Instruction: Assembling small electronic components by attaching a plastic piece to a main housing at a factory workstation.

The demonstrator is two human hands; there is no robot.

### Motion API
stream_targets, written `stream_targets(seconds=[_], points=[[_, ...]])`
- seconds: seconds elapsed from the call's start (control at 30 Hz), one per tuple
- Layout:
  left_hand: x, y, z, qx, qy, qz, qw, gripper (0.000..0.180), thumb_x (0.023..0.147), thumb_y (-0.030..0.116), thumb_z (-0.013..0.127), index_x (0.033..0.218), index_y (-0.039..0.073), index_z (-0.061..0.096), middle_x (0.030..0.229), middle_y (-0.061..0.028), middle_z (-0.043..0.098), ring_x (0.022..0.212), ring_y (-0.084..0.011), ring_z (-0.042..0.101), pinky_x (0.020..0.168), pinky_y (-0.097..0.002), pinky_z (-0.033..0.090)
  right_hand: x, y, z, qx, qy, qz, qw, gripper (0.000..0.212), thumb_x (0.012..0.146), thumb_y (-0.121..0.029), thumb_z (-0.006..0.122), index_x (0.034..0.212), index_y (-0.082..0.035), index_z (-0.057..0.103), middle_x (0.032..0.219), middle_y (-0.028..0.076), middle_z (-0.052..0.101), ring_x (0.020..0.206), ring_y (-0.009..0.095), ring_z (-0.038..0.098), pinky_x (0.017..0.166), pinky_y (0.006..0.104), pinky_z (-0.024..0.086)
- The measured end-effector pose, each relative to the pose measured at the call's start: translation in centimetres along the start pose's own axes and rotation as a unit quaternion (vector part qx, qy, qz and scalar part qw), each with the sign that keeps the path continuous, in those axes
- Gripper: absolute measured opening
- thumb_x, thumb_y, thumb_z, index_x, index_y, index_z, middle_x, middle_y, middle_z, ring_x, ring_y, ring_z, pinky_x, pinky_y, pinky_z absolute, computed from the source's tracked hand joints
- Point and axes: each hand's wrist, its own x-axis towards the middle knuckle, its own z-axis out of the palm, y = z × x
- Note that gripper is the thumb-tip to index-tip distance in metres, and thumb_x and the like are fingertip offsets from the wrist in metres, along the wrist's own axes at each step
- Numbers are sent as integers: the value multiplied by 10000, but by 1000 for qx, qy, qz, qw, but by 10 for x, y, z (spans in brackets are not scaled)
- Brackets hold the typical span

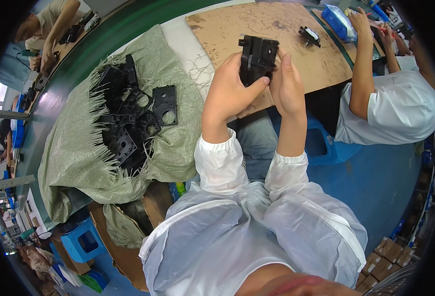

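A black plastic housing is held up over the near edge of a brown board. My left hand grips it from the left, with the thumb pressed across its lower face. On the housing's right side my right hand rests against it, thumb pointing up; those fingers are partly hidden behind the part. To the left, a green woven sack lies open with a frayed mouth. Several black plastic parts are heaped in it, some flat with round holes.
A small black-and-white part lies on the board's right side. At the right sits a co-worker in a white top, near a blue bin. Another person works at the upper left. Blue stools and a cardboard box stand below.
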Motion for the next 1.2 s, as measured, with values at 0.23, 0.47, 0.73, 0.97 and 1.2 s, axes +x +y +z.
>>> stream_targets(seconds=[0.23, 0.47, 0.73, 0.97, 1.2], points=[[-8, 4, -11, -12, -16, 63, 998, 432, 658, 106, 764, 1026, -67, 619, 814, -217, 657, 713, -322, 655, 664, -360, 505, 0, -7, -6, 42, -28, -30, 998, 499, 1009, -282, 528, 1358, 65, 441, 1214, 147, 591, 1086, 200, 601, 942, 337, 499], [-14, 0, -30, 4, -70, 40, 997, 479, 677, 54, 750, 1120, -74, 617, 929, -158, 696, 864, -215, 662, 806, -349, 524, 3, 0, -21, 120, -120, -14, 985, 527, 912, -188, 684, 1320, 66, 467, 1204, 156, 596, 1101, 236, 609, 949, 357, 494], [-12, 0, -32, -152, 76, 71, 983, 496, 694, 59, 759, 1147, -64, 599, 939, -165, 686, 823, -204, 662, 767, -317, 520, 56, -40, 9, -24, -216, 50, 975, 507, 916, -238, 683, 1275, 76, 509, 1158, 140, 623, 1072, 193, 608, 938, 303, 467], [-4, -4, -37, -228, 236, 58, 943, 616, 804, 76, 716, 1332, -89, 446, 1262, -172, 569, 1110, -240, 579, 996, -365, 430, 137, -36, 42, -128, -254, 75, 956, 395, 995, -225, 551, 1238, 86, 557, 1130, 117, 654, 994, 154, 627, 891, 293, 478], [-2, -7, -32, 22, 361, 57, 931, 304, 805, 73, 635, 1091, -26, 613, 1033, -157, 633, 907, -243, 628, 811, -349, 493, 334, 72, 40, -134, 16, 242, 961, 302, 945, -279, 643, 1108, -34, 572, 1060, 128, 643, 1060, 239, 584, 950, 370, 477]])
